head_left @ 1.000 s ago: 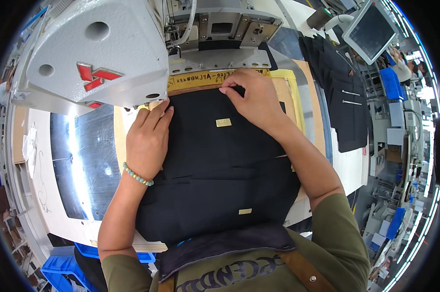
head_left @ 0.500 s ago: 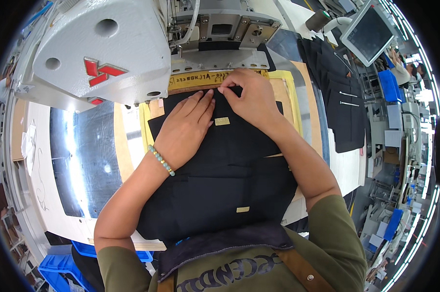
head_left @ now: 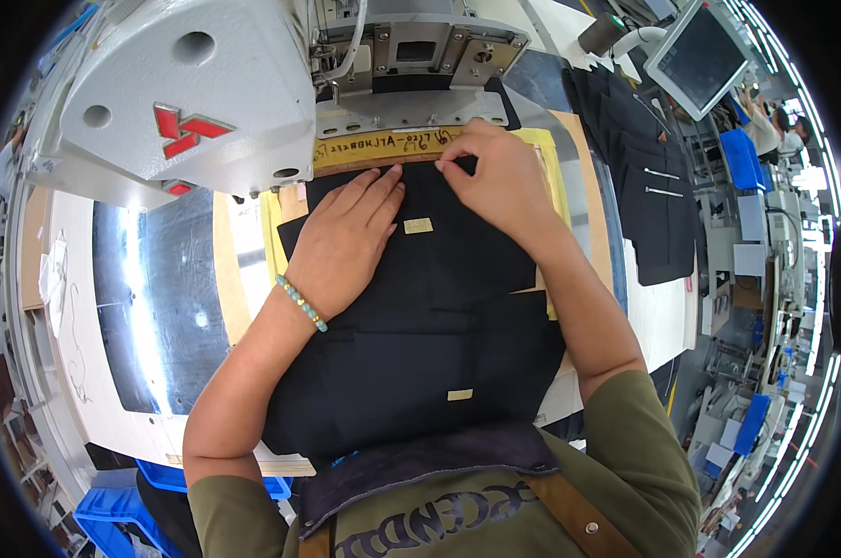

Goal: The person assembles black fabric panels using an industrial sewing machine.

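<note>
Black fabric pieces [head_left: 411, 363] lie in front of me, with two small pale yellow labels on them. The far edge of the cloth meets a yellow template strip [head_left: 374, 149] marked with handwriting. My left hand [head_left: 346, 228] rests flat on the fabric, fingers stretched toward that strip, a bead bracelet at its wrist. At the far edge, right of the left fingertips, my right hand [head_left: 495, 177] has thumb and forefinger closed in a pinch at the cloth. Whatever lies between those fingertips is too small to make out, though the black edge runs right under them.
A white sewing machine head [head_left: 188, 112] looms at the left, and a metal clamp frame [head_left: 416, 112] spans the far side. More black pieces [head_left: 657, 205] are stacked at the right, below a screen [head_left: 699, 60]. Blue crates [head_left: 123, 516] stand at lower left.
The right hand has shifted slightly right along the cloth's far edge, opening a wider gap from the left fingers. The left hand stays flat. The whole view has moved a little.
</note>
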Motion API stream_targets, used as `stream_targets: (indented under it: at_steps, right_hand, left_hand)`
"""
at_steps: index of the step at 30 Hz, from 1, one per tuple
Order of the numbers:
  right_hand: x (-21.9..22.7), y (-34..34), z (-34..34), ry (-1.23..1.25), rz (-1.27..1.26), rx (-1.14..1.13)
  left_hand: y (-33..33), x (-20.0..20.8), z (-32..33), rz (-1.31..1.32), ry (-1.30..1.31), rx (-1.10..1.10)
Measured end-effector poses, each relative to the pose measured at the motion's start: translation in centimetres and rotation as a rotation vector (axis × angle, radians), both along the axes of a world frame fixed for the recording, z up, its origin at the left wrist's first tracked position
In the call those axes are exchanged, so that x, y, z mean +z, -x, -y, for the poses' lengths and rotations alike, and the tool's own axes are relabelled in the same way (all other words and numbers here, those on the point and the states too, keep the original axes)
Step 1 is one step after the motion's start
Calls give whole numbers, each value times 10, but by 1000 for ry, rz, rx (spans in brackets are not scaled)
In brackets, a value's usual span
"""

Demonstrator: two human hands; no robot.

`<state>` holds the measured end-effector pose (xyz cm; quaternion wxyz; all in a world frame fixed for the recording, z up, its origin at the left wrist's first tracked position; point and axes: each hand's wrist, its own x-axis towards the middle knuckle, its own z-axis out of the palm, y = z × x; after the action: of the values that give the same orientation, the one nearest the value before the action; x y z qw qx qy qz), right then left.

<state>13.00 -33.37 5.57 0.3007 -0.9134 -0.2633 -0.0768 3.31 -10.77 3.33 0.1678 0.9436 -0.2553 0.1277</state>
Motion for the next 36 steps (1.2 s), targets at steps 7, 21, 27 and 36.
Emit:
stream_targets:
  at_steps: [7,21,27,36]
  right_hand:
    - [23,2,37,242,81,-34]
    - [11,34,5,284,176,347]
    - [10,38,-2,327,226,339]
    - [14,43,-2,287,180,342]
  left_hand:
    - [0,-1,2,26,-31,5]
    - [1,-5,0,10,17,-6]
    - [6,-1,-17,-6,-22,3]
    - [37,1,-61,-24,-115,54]
